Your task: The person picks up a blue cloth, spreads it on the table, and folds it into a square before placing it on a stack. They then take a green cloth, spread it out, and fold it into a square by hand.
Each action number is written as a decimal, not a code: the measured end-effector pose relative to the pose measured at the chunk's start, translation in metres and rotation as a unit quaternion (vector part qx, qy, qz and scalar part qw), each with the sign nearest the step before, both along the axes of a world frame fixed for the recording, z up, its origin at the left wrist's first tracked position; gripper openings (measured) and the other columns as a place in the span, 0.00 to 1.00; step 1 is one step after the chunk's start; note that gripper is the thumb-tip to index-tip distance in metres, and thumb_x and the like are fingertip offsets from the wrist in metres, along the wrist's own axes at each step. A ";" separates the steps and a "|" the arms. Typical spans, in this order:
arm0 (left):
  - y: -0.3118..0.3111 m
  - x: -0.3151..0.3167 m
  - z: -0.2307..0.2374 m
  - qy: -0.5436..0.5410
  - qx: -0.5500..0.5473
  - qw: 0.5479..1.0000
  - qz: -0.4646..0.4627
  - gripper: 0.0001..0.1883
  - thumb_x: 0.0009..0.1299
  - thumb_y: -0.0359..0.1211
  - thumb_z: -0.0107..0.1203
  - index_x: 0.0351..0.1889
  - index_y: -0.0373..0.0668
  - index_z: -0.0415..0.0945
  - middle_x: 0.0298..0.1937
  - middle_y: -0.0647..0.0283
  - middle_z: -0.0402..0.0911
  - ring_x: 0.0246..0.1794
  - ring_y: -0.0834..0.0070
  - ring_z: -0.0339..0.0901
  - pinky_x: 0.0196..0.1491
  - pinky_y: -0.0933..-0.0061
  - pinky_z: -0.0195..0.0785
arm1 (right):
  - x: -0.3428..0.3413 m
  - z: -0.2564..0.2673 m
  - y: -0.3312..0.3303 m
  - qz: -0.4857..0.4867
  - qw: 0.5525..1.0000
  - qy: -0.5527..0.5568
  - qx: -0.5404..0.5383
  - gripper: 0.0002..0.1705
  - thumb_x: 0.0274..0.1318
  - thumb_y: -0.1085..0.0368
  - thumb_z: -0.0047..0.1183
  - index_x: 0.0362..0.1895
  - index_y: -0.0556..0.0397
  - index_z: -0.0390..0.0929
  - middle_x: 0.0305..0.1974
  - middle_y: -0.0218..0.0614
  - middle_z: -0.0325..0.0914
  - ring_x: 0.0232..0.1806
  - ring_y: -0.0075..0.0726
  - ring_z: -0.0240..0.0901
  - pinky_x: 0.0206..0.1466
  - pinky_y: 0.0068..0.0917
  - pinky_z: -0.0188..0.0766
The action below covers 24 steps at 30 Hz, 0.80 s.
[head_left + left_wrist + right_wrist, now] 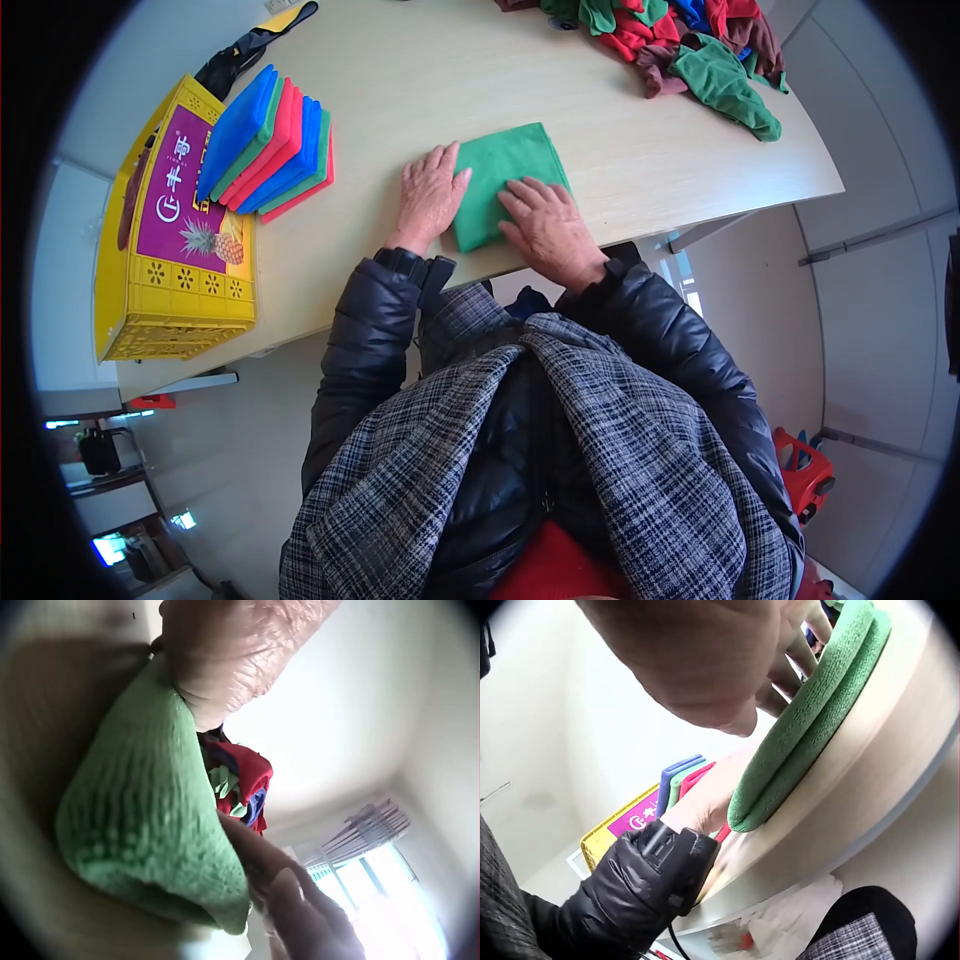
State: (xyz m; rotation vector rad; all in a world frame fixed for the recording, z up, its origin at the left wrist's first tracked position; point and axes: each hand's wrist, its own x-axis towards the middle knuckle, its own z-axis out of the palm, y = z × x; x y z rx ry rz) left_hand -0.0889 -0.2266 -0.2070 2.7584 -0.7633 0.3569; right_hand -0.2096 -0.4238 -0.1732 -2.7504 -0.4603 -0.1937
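Note:
A folded green cloth [505,170] lies flat near the table's front edge in the head view. My left hand [430,195] rests along its left side, fingers fairly straight, fingertips at the cloth's upper left edge. The right hand [552,232] lies on the cloth's lower right part, its fingers extended over it. In the left wrist view the green cloth [150,802] shows its rounded folded side, with a hand above and another beyond. The right wrist view shows the cloth's [810,720] stacked layers along the table edge, under the right hand [720,660].
Folded blue, green and red cloths [275,145] stand in a leaning pile at the left, against a yellow crate [180,310]. A heap of loose cloths [700,60] lies at the far right of the table [370,70]. A black and yellow item [255,45] lies behind the crate.

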 end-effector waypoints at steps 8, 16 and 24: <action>0.012 -0.083 0.024 -0.021 0.004 0.999 0.026 0.29 0.74 0.43 0.55 0.68 0.38 0.66 0.51 0.53 0.80 0.49 0.56 0.76 0.67 0.52 0.58 | 0.038 0.009 -0.044 0.026 0.990 0.100 0.100 0.26 0.68 0.55 0.49 0.65 0.53 0.72 0.68 0.44 0.69 0.73 0.53 0.58 0.75 0.49 0.53; -0.038 -0.047 0.013 -0.072 -0.051 0.992 -0.093 0.32 0.76 0.49 0.50 0.70 0.38 0.64 0.68 0.50 0.69 0.69 0.56 0.65 0.73 0.52 0.51 | 0.033 -0.036 -0.020 -0.054 0.991 -0.113 -0.039 0.33 0.69 0.48 0.44 0.70 0.53 0.66 0.73 0.46 0.62 0.77 0.55 0.52 0.77 0.56 0.48; -0.054 -0.025 -0.016 0.039 -0.047 0.991 -0.121 0.38 0.78 0.58 0.40 0.76 0.39 0.58 0.80 0.54 0.55 0.81 0.58 0.48 0.79 0.54 0.43 | 0.035 -0.042 -0.026 -0.051 0.996 -0.064 -0.027 0.36 0.70 0.44 0.41 0.75 0.49 0.60 0.76 0.45 0.57 0.79 0.56 0.47 0.79 0.57 0.44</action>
